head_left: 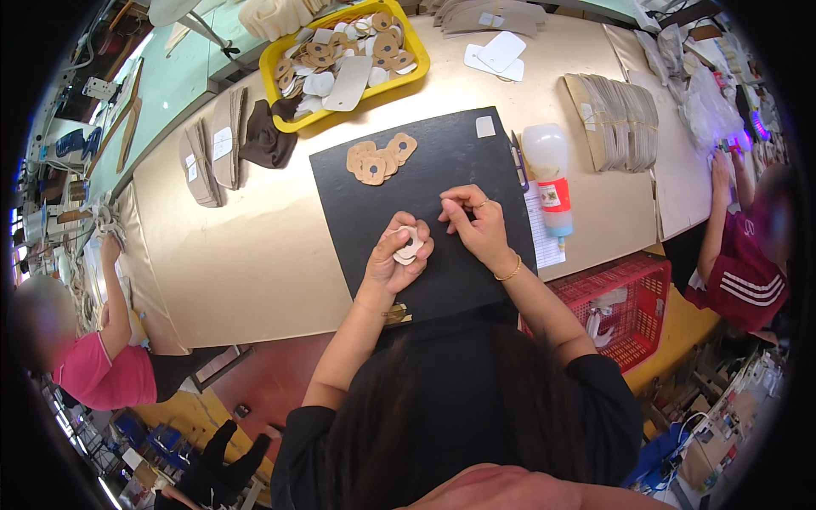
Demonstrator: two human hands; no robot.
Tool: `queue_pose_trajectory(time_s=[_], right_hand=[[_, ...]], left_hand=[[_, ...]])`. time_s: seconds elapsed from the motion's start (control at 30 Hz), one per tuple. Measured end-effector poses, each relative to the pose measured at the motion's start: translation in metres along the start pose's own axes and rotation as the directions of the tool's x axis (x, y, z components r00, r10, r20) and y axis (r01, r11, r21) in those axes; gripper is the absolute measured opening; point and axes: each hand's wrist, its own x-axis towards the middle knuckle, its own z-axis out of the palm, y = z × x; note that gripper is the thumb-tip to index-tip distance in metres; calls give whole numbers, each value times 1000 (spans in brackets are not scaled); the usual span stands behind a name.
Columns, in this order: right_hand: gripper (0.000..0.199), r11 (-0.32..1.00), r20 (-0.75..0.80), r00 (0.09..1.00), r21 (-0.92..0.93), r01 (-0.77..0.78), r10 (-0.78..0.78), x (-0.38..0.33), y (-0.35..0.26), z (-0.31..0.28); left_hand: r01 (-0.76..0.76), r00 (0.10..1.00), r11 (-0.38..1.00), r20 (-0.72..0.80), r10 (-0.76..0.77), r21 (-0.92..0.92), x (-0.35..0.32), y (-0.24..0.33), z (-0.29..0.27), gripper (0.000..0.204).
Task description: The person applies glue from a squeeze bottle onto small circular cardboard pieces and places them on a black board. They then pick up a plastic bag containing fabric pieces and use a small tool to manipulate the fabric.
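My left hand (393, 261) is closed around a small stack of pale, rounded pieces (409, 244), held above the black mat (459, 289). A dark spot marks the middle of the top piece, under my thumb. To its right, my right hand (478, 223) hovers over the mat with thumb and fingers bent together in a pinch. Whatever sits between those fingertips, if anything, is too small to make out. Farther up on the mat lies a loose pile of tan rounded pieces (371, 161), some with dark centre spots.
A yellow tray (419, 38) heaped with tan and white pieces stands beyond the mat. Right of the mat are a squeeze bottle (548, 170) and grey bundled panels (620, 127). Brown cloth (268, 140) lies left. A red crate (650, 314) sits below the table edge. People work on both sides.
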Motion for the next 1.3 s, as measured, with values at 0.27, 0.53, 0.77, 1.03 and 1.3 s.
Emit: queue_pose_trajectory(time_s=[0.27,0.53,0.77,1.03,1.3], right_hand=[[25,875,-218,955,-479,72,-198,8,-40,-76],[64,451,-248,943,-832,-324,220,9,-28,-135],[55,554,-255,912,-730,-399,320,15,-29,-168],[75,938,-190,979,323,127,-67,31,-85,-124],[91,878,-13,977,436,198,-213,48,-101,-34]], left_hand=[[-42,994,994,-92,51,100,-1,-1,12,23],[19,888,914,-428,171,405,-4,8,56,40],[24,859,734,-390,331,678,-8,6,73,32],[-31,838,695,-360,409,718,-11,13,81,13],[-15,831,711,-386,400,703,-17,18,98,14]])
